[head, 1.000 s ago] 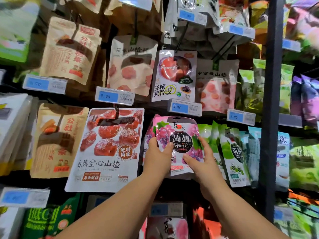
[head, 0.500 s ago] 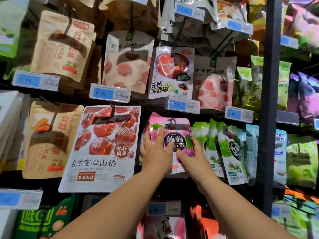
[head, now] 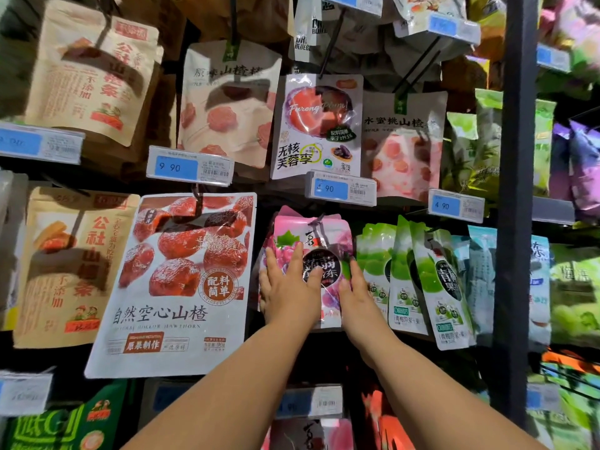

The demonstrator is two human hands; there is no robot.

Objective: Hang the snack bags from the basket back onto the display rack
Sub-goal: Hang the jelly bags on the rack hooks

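Observation:
A pink grape jelly snack bag point(head: 337, 237) hangs at the front of a row of like bags on a dark peg point(head: 320, 219) of the display rack. My left hand point(head: 289, 287) lies flat on its front with spread, straight fingers and presses it back. My right hand point(head: 355, 297) rests against the bag's right edge, fingers pointing up and mostly straight. The lower part of the bag is hidden by both hands. The basket is out of view.
A large red hawthorn bag point(head: 175, 280) hangs just left of the pink bags, and green plum jelly bags point(head: 431, 280) crowd the right. A blue price tag point(head: 341, 188) sits right above. A dark upright post point(head: 516, 190) stands further right.
The pink bag has gone up and back onto the peg. My left hand has shifted from gripping its edge to lying flat on its front, and my right thumb has left the front.

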